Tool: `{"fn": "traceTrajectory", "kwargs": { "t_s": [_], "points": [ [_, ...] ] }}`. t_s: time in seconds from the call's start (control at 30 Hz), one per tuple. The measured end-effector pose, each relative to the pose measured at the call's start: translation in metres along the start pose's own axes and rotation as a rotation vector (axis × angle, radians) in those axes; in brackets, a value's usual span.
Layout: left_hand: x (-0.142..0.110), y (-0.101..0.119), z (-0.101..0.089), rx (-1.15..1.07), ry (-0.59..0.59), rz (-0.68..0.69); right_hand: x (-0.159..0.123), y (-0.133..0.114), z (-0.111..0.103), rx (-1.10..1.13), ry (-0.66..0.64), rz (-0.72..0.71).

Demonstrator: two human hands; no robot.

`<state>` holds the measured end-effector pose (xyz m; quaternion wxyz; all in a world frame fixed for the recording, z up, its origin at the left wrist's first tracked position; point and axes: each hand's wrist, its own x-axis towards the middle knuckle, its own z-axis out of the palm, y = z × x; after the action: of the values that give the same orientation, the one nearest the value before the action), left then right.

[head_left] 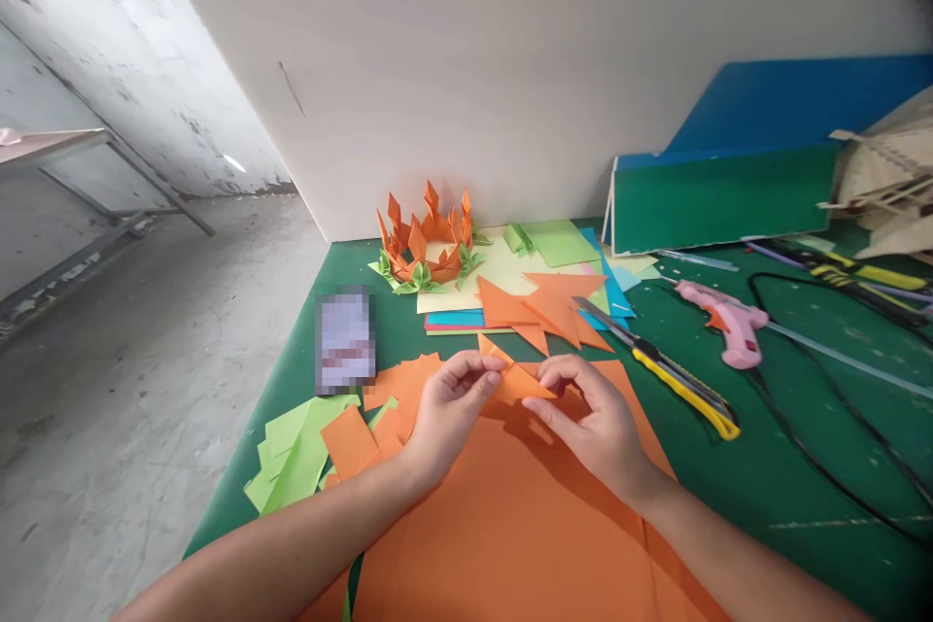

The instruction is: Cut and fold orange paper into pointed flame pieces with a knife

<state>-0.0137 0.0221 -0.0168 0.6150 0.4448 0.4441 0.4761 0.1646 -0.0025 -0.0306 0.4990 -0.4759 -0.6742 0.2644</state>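
Observation:
A small folded piece of orange paper (516, 379) is held up between my two hands, above a large orange sheet (481, 515). My left hand (459, 403) pinches its left side between thumb and fingers. At its right corner, my right hand (590, 418) grips the paper with thumb and bent forefinger. Just beyond lie several folded orange triangles (546, 306). Green paper pieces (302, 447) and orange paper squares (354, 442) are spread by my left forearm.
An orange folded-paper crown (430, 243) with green leaves stands at the back, left of stacked coloured paper (456, 319). A blurred phone-like object (345, 340) lies left. To the right are a yellow utility knife (663, 374), a pink glue gun (729, 321) with its cord, and a green board (721, 199).

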Motion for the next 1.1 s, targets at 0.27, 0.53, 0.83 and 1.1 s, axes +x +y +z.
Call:
{"fn": "traceTrajectory", "kwargs": {
  "t_s": [0.27,0.53,0.83,1.1],
  "points": [
    [-0.0004,0.0008,0.0009,-0.051,-0.003,-0.043,0.002,-0.0047,-0.0038,-0.056,0.023,-0.104],
    [-0.0005,0.0035,0.0008,-0.011,-0.011,-0.05,0.0029,-0.0069,-0.0053,0.076,-0.04,-0.013],
    [0.0,0.0006,-0.0004,0.037,-0.035,-0.058,0.0041,-0.0041,-0.0046,0.046,-0.074,-0.008],
    [-0.0008,-0.0061,-0.0004,0.061,-0.071,0.002,0.0029,-0.0016,-0.0026,-0.023,-0.129,-0.039]
  ]
}}
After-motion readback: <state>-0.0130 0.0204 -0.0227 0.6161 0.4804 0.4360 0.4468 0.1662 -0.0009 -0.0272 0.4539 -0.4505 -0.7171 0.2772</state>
